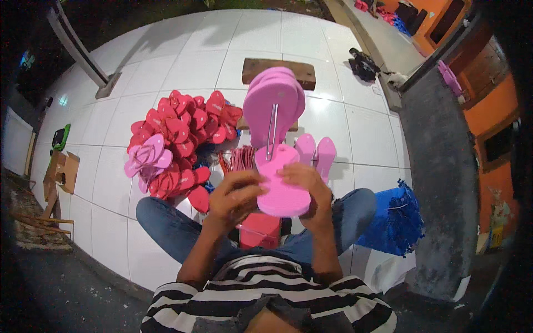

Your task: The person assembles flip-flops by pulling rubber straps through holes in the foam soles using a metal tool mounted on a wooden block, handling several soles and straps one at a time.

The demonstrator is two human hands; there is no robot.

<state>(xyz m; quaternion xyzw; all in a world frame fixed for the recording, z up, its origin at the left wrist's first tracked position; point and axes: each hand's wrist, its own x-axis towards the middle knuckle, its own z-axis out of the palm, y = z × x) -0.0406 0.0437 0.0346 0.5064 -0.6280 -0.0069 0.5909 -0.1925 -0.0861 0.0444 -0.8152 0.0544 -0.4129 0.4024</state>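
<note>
A pink flip-flop sole point(284, 195) is in front of my body, its toe end pointing away. My right hand point(308, 186) grips its right edge, thumb on the top face. My left hand point(236, 195) is curled at the left edge, fingertips against the sole; whether a strap is between them is hidden. Just beyond, a thin two-pronged metal tool point(272, 133) reaches from the sole's far end up across a stack of larger-looking pink soles point(270, 102). That stack leans by a wooden block point(306, 76).
A heap of red flip-flops point(180, 130), with several pink ones point(149, 158) on it, lies at left. Reddish straps point(242, 158) are bunched beside the stack. Two pink soles point(325, 152) lie at right. Blue material point(391, 219) is by my right knee, a red box-like thing point(260, 230) between my legs.
</note>
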